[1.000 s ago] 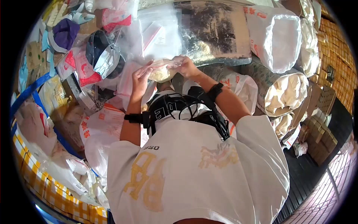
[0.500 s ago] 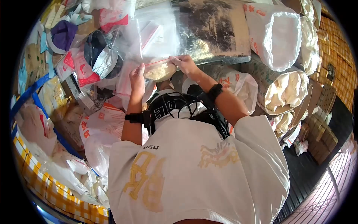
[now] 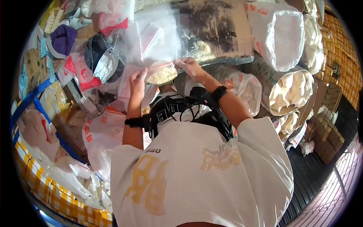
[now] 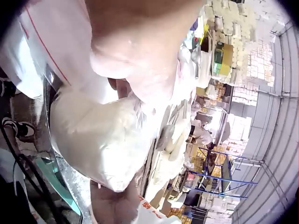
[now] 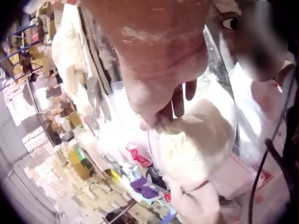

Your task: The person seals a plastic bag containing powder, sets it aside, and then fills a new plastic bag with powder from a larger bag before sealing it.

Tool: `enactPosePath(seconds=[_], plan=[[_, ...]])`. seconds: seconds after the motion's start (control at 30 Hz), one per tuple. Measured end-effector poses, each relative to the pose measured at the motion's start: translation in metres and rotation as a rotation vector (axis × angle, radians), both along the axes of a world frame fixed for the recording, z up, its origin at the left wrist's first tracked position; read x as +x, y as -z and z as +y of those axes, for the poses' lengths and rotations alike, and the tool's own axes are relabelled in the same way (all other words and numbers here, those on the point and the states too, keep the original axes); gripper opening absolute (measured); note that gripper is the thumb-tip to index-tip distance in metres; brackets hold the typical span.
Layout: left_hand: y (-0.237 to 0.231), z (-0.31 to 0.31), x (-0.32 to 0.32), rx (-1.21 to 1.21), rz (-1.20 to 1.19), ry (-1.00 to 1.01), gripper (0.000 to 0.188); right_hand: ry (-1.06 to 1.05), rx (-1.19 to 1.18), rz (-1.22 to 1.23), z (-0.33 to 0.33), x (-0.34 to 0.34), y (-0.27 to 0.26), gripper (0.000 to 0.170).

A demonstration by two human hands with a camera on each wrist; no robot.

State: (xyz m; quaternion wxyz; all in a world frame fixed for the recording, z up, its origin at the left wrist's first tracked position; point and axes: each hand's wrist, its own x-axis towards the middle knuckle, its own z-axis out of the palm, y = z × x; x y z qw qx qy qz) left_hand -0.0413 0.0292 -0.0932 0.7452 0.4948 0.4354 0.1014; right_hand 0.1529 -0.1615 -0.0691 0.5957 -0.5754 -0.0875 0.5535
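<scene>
A small clear zip bag [image 3: 162,75] with pale contents and a red seal line hangs between both hands in the head view. My left hand [image 3: 138,84] pinches its left top corner, and my right hand [image 3: 192,69] pinches the right top corner. The bag [image 4: 100,135] looks full and rounded in the left wrist view, below the left hand [image 4: 140,56]. In the right wrist view the right hand [image 5: 163,74] has fingertips at the top edge of the bag [image 5: 201,144], with the left hand [image 5: 198,200] at its other side.
Flat clear bags [image 3: 160,39] lie beyond the hands, beside a dusty dark board [image 3: 215,32]. An open white-lined sack [image 3: 285,39] and a sack of pale pieces [image 3: 289,94] stand right. Masks [image 3: 106,64], red-and-white packets [image 3: 86,72] and a blue-framed bin [image 3: 62,140] are left.
The bag has been drawn straight between the hands, its red seal line now stretched. Both hands have moved slightly, the left one lower than a second ago.
</scene>
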Motion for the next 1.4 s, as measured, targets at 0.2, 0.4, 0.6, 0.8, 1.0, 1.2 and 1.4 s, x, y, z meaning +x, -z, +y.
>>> enactPosePath(seconds=[0.2,0.4,0.6,0.8,1.0,1.2,1.4], plan=[[0.019,0.0,-0.01,-0.024,0.014,-0.056,0.027,-0.09,0.039,-0.037,0.005,0.013,0.009,0.017],[-0.008,0.007,-0.011,0.092,0.15,0.033,0.029,-0.342,-0.027,-0.33,0.022,0.032,-0.008,0.019],[-0.052,0.009,0.006,0.47,0.026,0.194,0.027,-0.583,0.078,-0.665,0.051,0.039,-0.035,0.019],[-0.109,0.016,0.064,0.882,0.277,0.853,0.036,-0.652,-0.051,-0.77,0.052,0.031,-0.014,0.02],[-0.073,0.021,0.088,0.703,0.245,0.948,0.022,-0.35,0.045,-0.264,0.015,0.044,-0.008,0.019],[-0.081,0.009,0.099,0.651,0.213,0.956,0.023,-0.167,0.078,-0.169,0.004,0.026,0.008,0.017],[-0.062,0.002,0.105,0.647,0.214,0.941,0.032,-0.111,-0.007,-0.185,0.011,0.015,0.008,0.031]])
